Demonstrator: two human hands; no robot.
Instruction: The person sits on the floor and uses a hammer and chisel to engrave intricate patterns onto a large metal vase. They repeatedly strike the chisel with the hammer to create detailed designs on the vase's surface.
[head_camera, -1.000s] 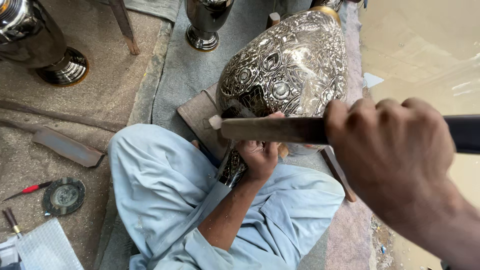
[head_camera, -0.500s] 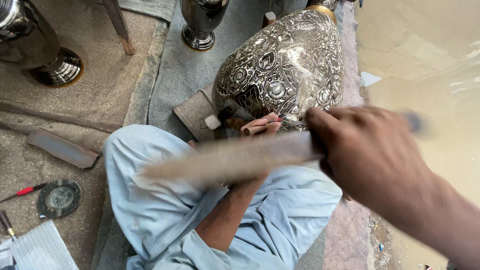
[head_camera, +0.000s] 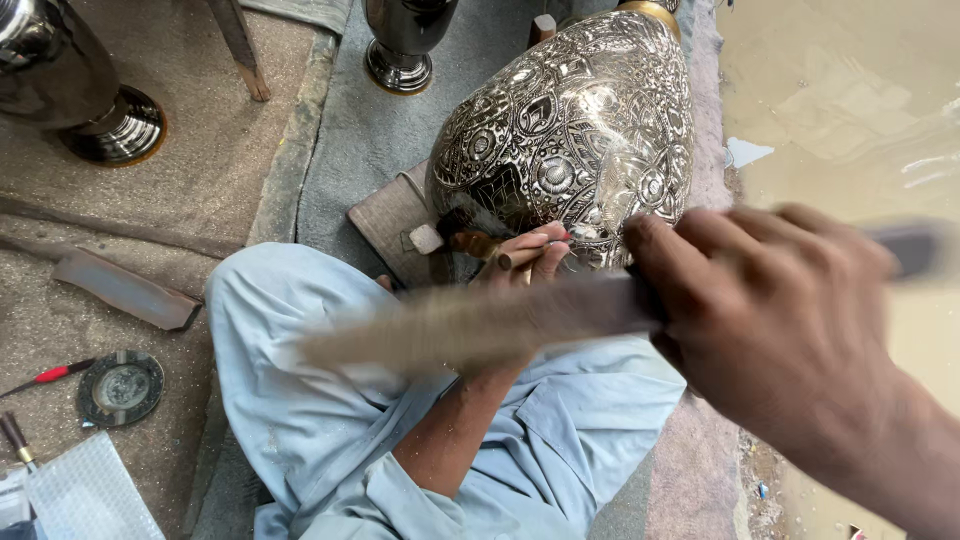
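The fingers (head_camera: 545, 240) of the left hand (head_camera: 525, 255) are pinched tight around a small chisel (head_camera: 482, 245), and they rest right against the side of the big engraved metal vase (head_camera: 565, 130). The chisel lies almost flat. Its long line runs left to right, and the end by the fingertips seems to touch the vase wall, though that end is too small to see well. The other end pokes out to the left, away from the fingers.

The right hand (head_camera: 780, 340) is closed in a full fist around the handle of a long wooden mallet (head_camera: 470, 325). The mallet is a blur. It also lies left to right, just below the chisel and close to it, above the lap in light blue clothes (head_camera: 300, 400).

So the left hand is the one near the vase; the right hand is off to the right side and lower.

The vase lies tilted on a grey mat (head_camera: 370, 140). Two dark shiny vases (head_camera: 405, 40) stand farther back. A red-handled tool (head_camera: 45, 377) and a round dish (head_camera: 120, 387) lie well apart on the left.
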